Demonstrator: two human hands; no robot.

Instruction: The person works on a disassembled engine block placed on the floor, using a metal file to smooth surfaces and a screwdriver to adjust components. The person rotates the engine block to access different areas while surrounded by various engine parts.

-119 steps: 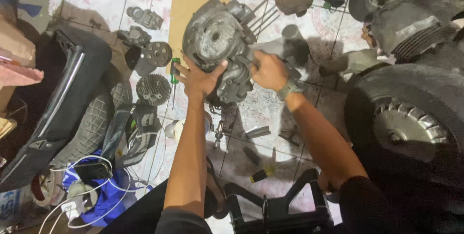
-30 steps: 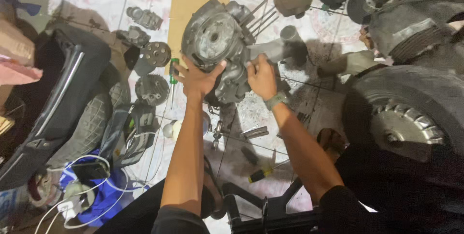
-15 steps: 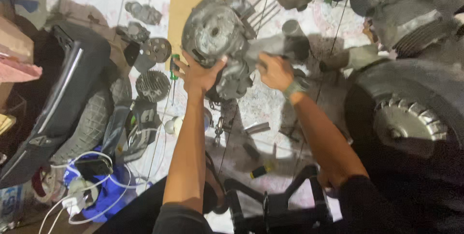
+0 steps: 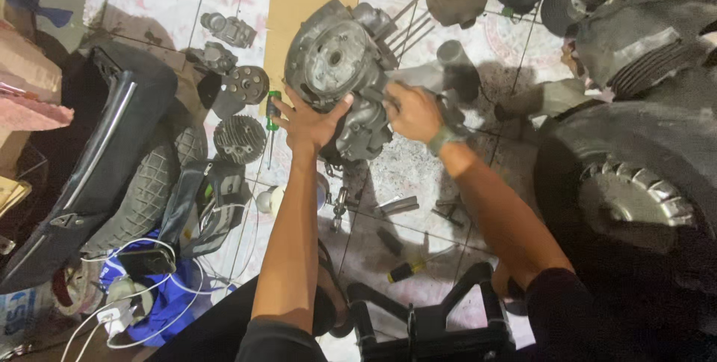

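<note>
Two hands hold one big grey engine case (image 4: pixel 340 63) that sits on the tiled floor (image 4: pixel 403 168), partly over a flat piece of brown cardboard (image 4: pixel 287 14).

Far on the left lies a long black body panel (image 4: pixel 104 145), with a tyre (image 4: pixel 146 190) tucked beside it. Below them is a blue cloth (image 4: pixel 168 295) with white cables (image 4: pixel 104 325) on top. Next come small round metal parts: a finned cylinder head (image 4: pixel 239 139) and a dark round cover (image 4: pixel 246 84). A green-handled screwdriver (image 4: pixel 272 119) lies just beside the left hand (image 4: pixel 310 124).

The left hand is spread wide, fingers apart, pressed flat on the lower left edge of the engine case. It does not wrap around anything. The engine case lies just ahead of this hand, up and a little to the right. Its long way runs from the round face at the upper left down to the narrow end near the wrists.

The right hand (image 4: pixel 412 112) rests on the right side of the case, fingers curled over the edge. I cannot tell how tight it squeezes. Both hands touch the case, one on each side, and neither is closer.

Long thin studs (image 4: pixel 407 26) stick out of the case toward the upper right. Loose bits lie lower on the floor, like a yellow-handled tool (image 4: pixel 407 270). On the far right is a big wheel (image 4: pixel 635 197).
</note>
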